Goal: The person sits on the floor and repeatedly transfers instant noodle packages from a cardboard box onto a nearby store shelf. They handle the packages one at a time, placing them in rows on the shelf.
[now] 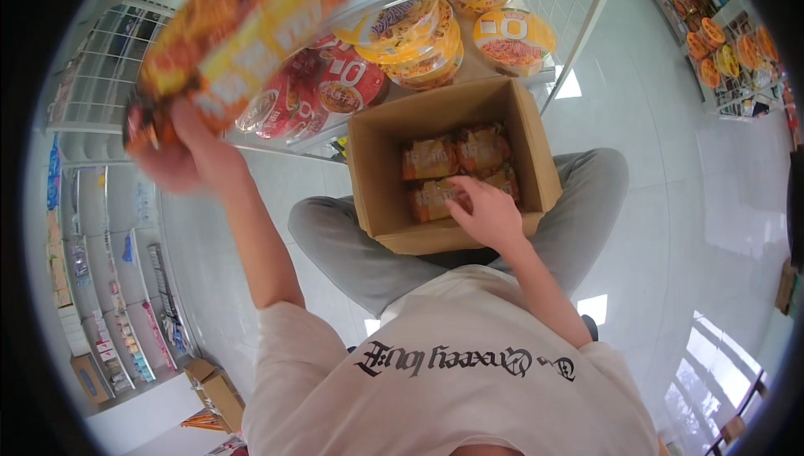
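Note:
My left hand (191,154) grips the lower end of a large orange and yellow food packet (245,29), raised at the upper left and blurred. An open cardboard box (377,173) stands between my bent legs. Inside lie several smaller-looking orange packets (430,159). My right hand (487,211) reaches into the box, its fingers apart over the front packets; whether the fingertips touch them cannot be told.
Beyond the box, a shelf holds stacked yellow instant-noodle bowls (408,41), a single yellow bowl (514,38) and red bowls (348,82). Wire shelving (94,85) stands at the left. Another cardboard box (217,393) lies at the lower left. A goods rack (732,60) stands at the right.

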{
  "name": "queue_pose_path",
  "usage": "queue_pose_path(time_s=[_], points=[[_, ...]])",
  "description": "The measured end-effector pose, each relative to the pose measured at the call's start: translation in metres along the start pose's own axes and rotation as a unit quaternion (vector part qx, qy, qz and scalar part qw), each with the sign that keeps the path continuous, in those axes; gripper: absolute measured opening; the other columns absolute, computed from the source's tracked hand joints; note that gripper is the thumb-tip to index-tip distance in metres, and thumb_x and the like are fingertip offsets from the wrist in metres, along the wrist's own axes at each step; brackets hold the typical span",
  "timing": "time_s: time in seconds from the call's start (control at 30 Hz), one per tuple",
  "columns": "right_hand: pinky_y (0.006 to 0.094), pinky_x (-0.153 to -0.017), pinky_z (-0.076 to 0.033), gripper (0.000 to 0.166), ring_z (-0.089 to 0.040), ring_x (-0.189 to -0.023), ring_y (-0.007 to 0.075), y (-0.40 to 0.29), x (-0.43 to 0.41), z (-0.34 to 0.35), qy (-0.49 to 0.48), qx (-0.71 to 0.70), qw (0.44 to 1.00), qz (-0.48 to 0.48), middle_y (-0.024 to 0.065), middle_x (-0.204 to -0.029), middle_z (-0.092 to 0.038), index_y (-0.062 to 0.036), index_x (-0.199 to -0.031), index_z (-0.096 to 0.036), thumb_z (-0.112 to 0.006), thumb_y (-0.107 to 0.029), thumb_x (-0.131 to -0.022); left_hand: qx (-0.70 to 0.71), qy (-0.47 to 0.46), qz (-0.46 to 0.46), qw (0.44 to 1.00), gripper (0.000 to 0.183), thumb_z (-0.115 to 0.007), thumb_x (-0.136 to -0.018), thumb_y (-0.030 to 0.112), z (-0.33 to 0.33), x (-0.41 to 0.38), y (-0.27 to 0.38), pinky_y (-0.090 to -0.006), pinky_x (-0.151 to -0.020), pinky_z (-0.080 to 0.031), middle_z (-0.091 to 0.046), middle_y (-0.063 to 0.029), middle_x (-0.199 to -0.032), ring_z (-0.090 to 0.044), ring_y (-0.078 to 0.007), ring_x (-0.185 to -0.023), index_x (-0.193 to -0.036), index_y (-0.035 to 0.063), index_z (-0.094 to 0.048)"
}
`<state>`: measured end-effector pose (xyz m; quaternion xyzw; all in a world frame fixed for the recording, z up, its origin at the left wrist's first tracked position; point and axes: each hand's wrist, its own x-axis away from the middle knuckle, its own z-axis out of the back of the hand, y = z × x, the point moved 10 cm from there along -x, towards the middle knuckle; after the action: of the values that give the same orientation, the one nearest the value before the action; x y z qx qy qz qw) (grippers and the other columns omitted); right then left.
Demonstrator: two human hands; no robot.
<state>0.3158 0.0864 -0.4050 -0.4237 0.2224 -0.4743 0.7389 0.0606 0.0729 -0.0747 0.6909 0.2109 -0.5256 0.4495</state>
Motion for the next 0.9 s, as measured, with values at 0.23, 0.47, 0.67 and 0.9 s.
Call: queue_pose_path(time_s=[0.23, 0.47, 0.67, 0.9], points=[[0.0354, -0.104, -0.047, 0.077, -0.056, -0.127, 0.0207, -0.003, -0.008, 0.012, -0.013, -0.285, 0.958, 0.001, 0.0127, -0.136, -0.060, -0.0002, -0.141, -0.046, -0.086, -0.026, -0.081, 0.020, -0.257, 0.202, 0.945, 0.023, -0.057, -0.099, 0.001, 0.036, 0.166, -0.032, -0.0238, -0.063, -0.052, -0.060, -0.0095, -0.108, -0.060, -0.0106, -0.082, -0.122, 0.0003, -0.053], [0.0364, -0.090, -0.054, 0.060, -0.072, -0.097, 0.0248, 0.011, -0.016, 0.013, -0.053, -0.218, 0.970, -0.098, 0.0138, -0.106, -0.074, 0.0061, -0.124, -0.058, -0.083, -0.029, -0.082, -0.056, -0.470, 0.458, 0.752, 0.031, -0.063, -0.098, 0.013, 0.017, 0.306, -0.074, -0.0346, -0.082, -0.053, -0.065, -0.0138, -0.109, -0.065, -0.0262, -0.097, -0.125, 0.0014, -0.054], [0.0427, -0.084, -0.055, 0.054, -0.071, -0.096, 0.0384, 0.038, -0.056, 0.024, -0.072, 0.040, 0.984, -0.155, 0.0240, -0.099, -0.073, 0.0050, -0.110, -0.065, -0.076, -0.042, -0.085, -0.095, -0.502, 0.166, 0.844, 0.015, -0.070, -0.088, 0.012, 0.003, 0.291, -0.041, -0.0401, -0.072, -0.053, -0.066, -0.0094, -0.091, -0.064, -0.0312, -0.086, -0.102, 0.0048, -0.066], [0.0398, -0.067, -0.061, 0.055, -0.072, -0.082, 0.0292, 0.095, -0.114, -0.095, -0.243, -0.102, 0.925, -0.275, 0.0146, -0.078, -0.070, 0.0062, -0.108, -0.065, -0.071, -0.045, -0.091, -0.101, -0.505, 0.150, 0.844, 0.008, -0.070, -0.087, 0.013, 0.001, 0.302, -0.043, -0.0396, -0.061, -0.052, -0.062, -0.0045, -0.076, -0.063, -0.0252, -0.071, -0.086, 0.0087, -0.064]])
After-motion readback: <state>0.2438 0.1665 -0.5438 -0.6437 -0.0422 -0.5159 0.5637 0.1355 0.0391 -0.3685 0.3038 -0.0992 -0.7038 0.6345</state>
